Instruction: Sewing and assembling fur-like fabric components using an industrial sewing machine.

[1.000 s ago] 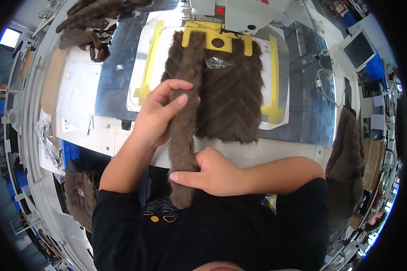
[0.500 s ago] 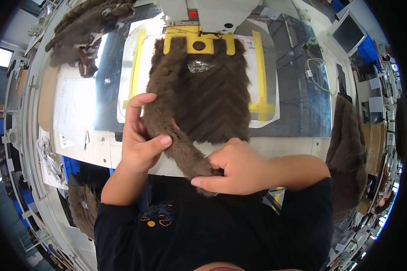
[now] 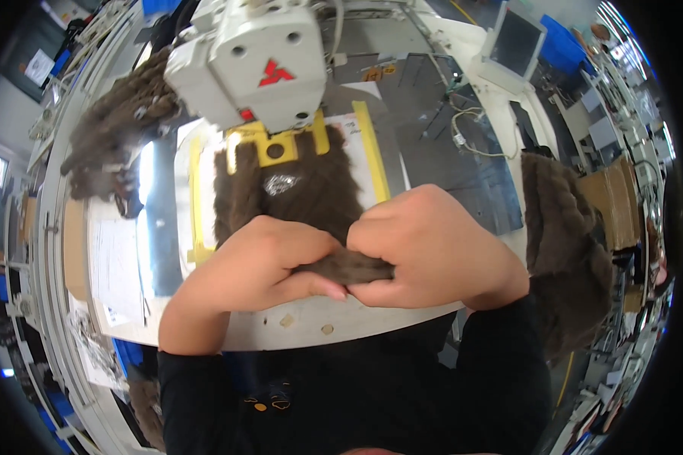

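Observation:
A narrow brown fur strip [image 3: 349, 268] is gripped in both of my closed hands, close to its end. My left hand [image 3: 269, 254] pinches it from the left, thumb along the underside. My right hand [image 3: 425, 246] wraps the end on the right, almost touching the left. Beyond them lies a brown fur panel [image 3: 330, 182] with a shiny silver patch [image 3: 281, 184]. The strip's other part runs up the panel's left side, partly hidden behind my hands. A yellow clamp plate [image 3: 277, 154] with a round hole rests on the panel's far edge.
Over the far edge stands a white sewing machine head [image 3: 258, 68]. Yellow tape [image 3: 368, 144] borders the white sheet under the fur. More brown fur lies at the far left [image 3: 118, 121] and hangs on the right [image 3: 561, 227]. A grey monitor [image 3: 514, 42] stands far right.
My left hand has slid down the strip toward my right hand, and both are now together and closed. The view has tilted, so more of the machine head shows.

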The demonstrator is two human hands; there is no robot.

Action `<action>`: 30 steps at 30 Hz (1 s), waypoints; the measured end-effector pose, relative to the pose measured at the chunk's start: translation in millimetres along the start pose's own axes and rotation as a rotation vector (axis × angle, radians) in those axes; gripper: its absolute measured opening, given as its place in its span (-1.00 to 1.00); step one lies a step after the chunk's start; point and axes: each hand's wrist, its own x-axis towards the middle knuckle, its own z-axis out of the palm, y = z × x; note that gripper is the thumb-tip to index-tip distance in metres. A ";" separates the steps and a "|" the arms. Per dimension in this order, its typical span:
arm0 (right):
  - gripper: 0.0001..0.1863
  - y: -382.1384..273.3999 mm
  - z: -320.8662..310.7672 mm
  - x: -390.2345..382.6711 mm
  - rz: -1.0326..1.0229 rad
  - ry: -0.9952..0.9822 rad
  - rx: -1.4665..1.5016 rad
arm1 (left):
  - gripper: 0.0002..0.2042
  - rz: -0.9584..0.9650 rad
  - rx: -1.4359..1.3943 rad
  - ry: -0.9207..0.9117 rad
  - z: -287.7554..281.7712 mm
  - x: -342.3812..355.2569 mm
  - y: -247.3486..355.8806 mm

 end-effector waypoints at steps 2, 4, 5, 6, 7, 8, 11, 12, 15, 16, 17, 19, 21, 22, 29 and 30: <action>-0.76 8.5 -8.5 -7.5 -0.015 0.048 0.265 | -0.62 0.027 -0.060 0.066 4.7 -1.5 -7.7; -0.76 12.0 -11.1 -10.1 -0.045 0.123 0.335 | -0.63 0.096 -0.110 0.174 6.7 -5.1 -25.5; -0.74 14.3 -11.0 -10.3 -0.080 0.189 0.409 | -0.63 0.095 -0.109 0.168 5.9 -4.3 -30.4; -0.74 17.4 -10.4 -10.2 -0.080 0.193 0.414 | -0.62 0.124 -0.108 0.163 5.0 -3.6 -33.8; -0.71 21.3 -8.4 -9.9 -0.147 0.214 0.406 | -0.61 0.150 -0.107 0.153 4.2 -3.1 -37.3; -0.69 24.8 -6.0 -9.2 -0.214 0.235 0.399 | -0.61 0.142 -0.106 0.143 4.4 -2.7 -40.4; -0.67 28.0 -1.9 -4.6 -0.293 0.279 0.296 | -0.58 0.154 -0.188 0.137 6.1 -3.2 -46.4; -0.67 28.8 -0.9 -4.7 -0.286 0.283 0.307 | -0.59 0.153 -0.191 0.147 5.8 -3.6 -46.8; -0.71 33.6 1.1 -4.3 -0.322 0.289 0.250 | -0.61 0.144 -0.213 0.153 5.0 -3.7 -47.7; -0.73 34.3 0.8 -4.0 -0.333 0.299 0.245 | -0.63 0.144 -0.238 0.149 4.5 -3.0 -47.6; -0.74 34.4 0.6 -4.4 -0.344 0.308 0.238 | -0.63 0.144 -0.241 0.144 4.4 -2.6 -47.5; -0.74 32.8 -0.7 -6.1 -0.332 0.268 0.223 | -0.63 0.140 -0.234 0.133 4.6 -3.1 -47.5; -0.73 31.8 -0.8 -6.5 -0.324 0.226 0.209 | -0.64 0.131 -0.239 0.132 5.4 -2.2 -45.8; -0.73 31.1 -0.5 -6.3 -0.352 0.233 0.133 | -0.64 0.124 -0.243 0.133 5.6 -2.5 -44.7; -0.67 29.8 12.7 -3.9 -0.456 0.326 -0.090 | -0.69 0.037 -0.264 0.093 8.7 -5.7 -47.7; -0.67 30.4 12.9 -3.3 -0.458 0.328 -0.088 | -0.70 0.040 -0.268 0.082 7.9 -6.8 -48.0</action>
